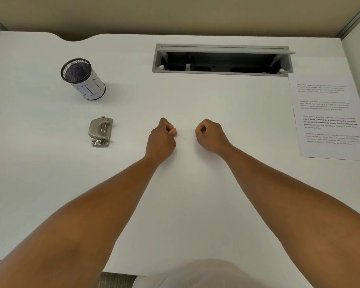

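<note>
Hole punch (101, 130): grey metal, flat on the white desk (185, 204), base down, lever on top. Its long axis runs near-to-far and tilts slightly, with the far end leaning right. The far end has a small tab and the near end a shiny bracket. Resolution is too soft to say which end is the paper mouth, so I'm not calling a heading.

Relative to the hands, the punch sits left of the left hand (161, 140), at about the same depth as its knuckles, near it but not touching. The right hand (211, 136) is well apart from the punch, with the left hand between them.

Both hands rest on the desk as fists, fingers curled under and thumbs against the index fingers, with nothing visible in either. There is a small gap between them. The forearms are bare and converge toward mid-desk.

Other items:
- Black mesh cup (83, 80) with a white paper wrap lettered "BIN", beyond the punch and a bit further left.
- Open cable hatch (222, 59) in the far desk surface.
- Printed sheet (328, 117) along the right edge, well right of the right hand.
</note>
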Available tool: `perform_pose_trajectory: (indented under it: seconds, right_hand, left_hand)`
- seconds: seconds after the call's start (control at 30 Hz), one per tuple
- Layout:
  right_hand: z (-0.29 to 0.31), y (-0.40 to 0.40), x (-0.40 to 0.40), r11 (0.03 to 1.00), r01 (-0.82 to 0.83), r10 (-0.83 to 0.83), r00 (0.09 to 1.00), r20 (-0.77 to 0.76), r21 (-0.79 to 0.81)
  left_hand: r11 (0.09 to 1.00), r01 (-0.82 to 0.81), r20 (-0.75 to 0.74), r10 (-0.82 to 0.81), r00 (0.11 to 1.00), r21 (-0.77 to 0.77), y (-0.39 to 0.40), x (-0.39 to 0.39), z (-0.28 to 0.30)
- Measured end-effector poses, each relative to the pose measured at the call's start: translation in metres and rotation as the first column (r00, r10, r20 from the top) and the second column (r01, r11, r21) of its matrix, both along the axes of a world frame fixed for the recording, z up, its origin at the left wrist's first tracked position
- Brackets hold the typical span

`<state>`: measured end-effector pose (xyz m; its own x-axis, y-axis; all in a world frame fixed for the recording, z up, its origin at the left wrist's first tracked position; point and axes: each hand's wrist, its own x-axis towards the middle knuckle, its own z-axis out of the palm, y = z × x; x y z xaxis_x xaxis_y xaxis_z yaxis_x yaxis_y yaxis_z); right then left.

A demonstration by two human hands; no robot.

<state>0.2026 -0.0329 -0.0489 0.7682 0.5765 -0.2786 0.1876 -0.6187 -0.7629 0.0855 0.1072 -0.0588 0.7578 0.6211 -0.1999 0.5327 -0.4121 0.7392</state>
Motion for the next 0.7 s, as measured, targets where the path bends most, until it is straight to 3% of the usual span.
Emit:
perform_pose_trajectory:
  seconds: [0.13, 0.33, 0.53, 0.7]
  right_hand:
    - [-0.002, -0.003, -0.002, 0.999, -0.033, 0.032, 0.999, 0.025, 0.026]
    - [0.006, 0.005, -0.007, 0.974, -0.226, 0.225, 0.971, 0.085, -0.005]
    - [0.017, 0.016, -0.01, 0.9, -0.387, 0.419, 0.895, 0.155, -0.2]
    - [0.02, 0.023, -0.008, 0.912, -0.335, 0.369, 0.923, 0.113, -0.237]
  left_hand:
    - [1.0, 0.015, 0.055, -0.014, 0.998, -0.017, 0.003, -0.004, 0.0]
    - [0.999, 0.051, 0.069, -0.051, 0.996, 0.002, 0.006, -0.006, 0.0]
    - [0.999, 0.05, 0.063, -0.051, 0.997, 0.006, 0.008, -0.008, 0.001]
    - [0.999, 0.044, 0.071, -0.045, 0.996, 0.015, 0.007, -0.007, 0.002]
